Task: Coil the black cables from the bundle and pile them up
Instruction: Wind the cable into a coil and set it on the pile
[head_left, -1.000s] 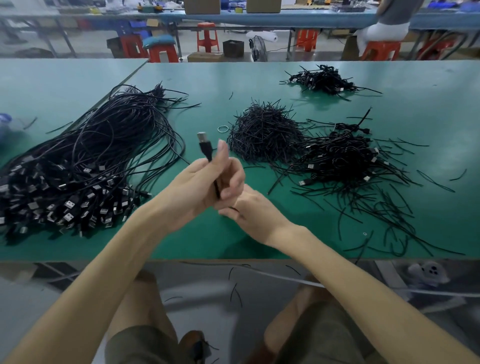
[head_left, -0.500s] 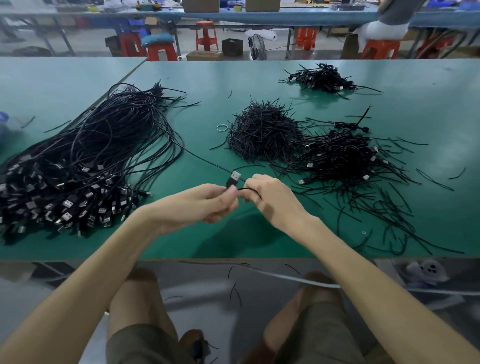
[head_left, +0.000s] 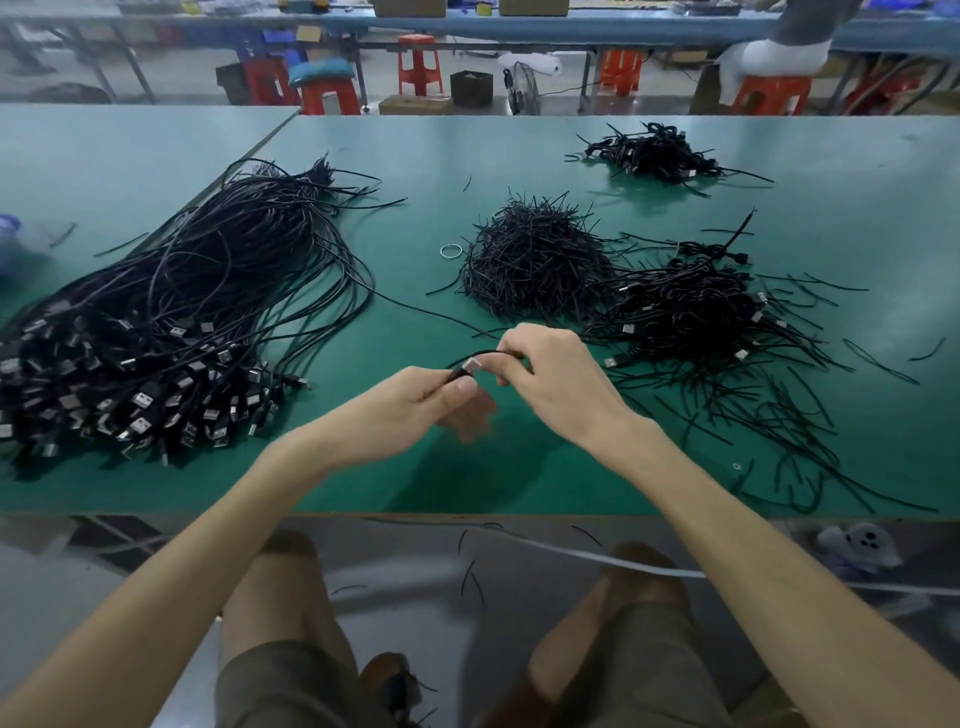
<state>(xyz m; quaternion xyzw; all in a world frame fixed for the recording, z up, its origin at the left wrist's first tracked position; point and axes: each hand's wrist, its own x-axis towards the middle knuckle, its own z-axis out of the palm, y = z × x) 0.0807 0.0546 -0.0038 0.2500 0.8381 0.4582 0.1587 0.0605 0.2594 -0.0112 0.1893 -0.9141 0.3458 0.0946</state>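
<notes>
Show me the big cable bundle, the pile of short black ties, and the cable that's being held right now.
cable bundle (head_left: 171, 322), head view, on the dense middle of its strands.
tie pile (head_left: 535, 265), head view, on the centre of the heap.
held cable (head_left: 471, 365), head view, on its silver plug end.

We look down at a green desk (head_left: 415, 156). Our left hand (head_left: 410, 410) pinches a black cable (head_left: 431, 315) just behind its silver plug (head_left: 471, 365), and our right hand (head_left: 556, 384) grips the same cable just beside it. The cable trails left to a big bundle (head_left: 171, 322). Right of our hands lies a pile (head_left: 691, 312) of coiled cables, with a heap of short strands (head_left: 535, 265) behind.
</notes>
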